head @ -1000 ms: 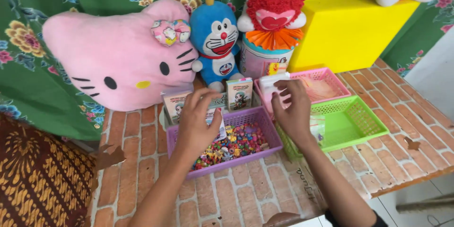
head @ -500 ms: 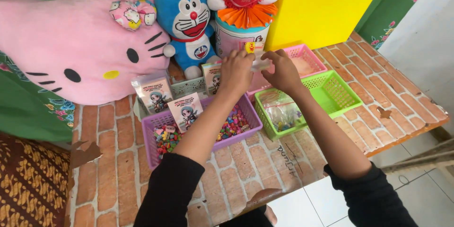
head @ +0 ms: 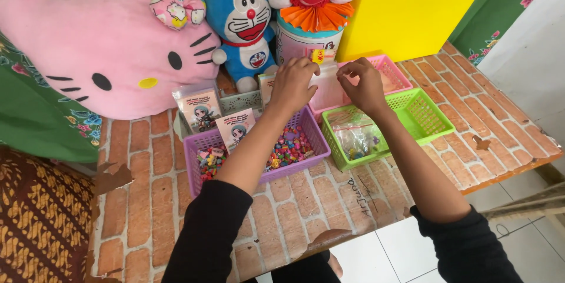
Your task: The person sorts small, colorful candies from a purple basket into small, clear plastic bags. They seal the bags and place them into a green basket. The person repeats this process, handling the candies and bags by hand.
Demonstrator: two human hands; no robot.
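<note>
Tabletop [head: 459, 159]: covered in a brick-pattern sheet, torn at the near edge and left side; it carries all the baskets and toys.
Pink cushion [head: 100, 47]: cat-face shape with a bow, at the back left, leaning on green floral cloth.
Yellow box [head: 412, 6]: plain, at the back right, behind the pink basket.
Blue plush [head: 244, 24]: cat figure, upright between the cushion and the tub.
Tub [head: 306, 38]: round, behind the hands, topped by a red and white plush with an orange ruffle.
Purple basket [head: 312, 133]: near centre, holding many small multicoloured pieces; the left forearm crosses over it.
Green basket [head: 426, 115]: just right of the purple one; clear packets lie in its left half.
Pink basket [head: 394, 74]: behind the green one, partly hidden by the hands.
Cards [head: 200, 106]: two printed cards with a cartoon figure, standing at the back of the purple basket.
Left hand [head: 292, 83]: raised over the back of the purple basket, grip closed, fingertips pinching the left edge of the clear bag.
Right hand [head: 364, 83]: above the gap between the pink and green baskets, grip closed on the right edge of the same bag.
Clear bag [head: 328, 85]: small, held between both hands above the baskets; contents cannot be made out.
Yellow piece [head: 318, 55]: tiny, just above the left fingertips; whether it is held cannot be told.
</note>
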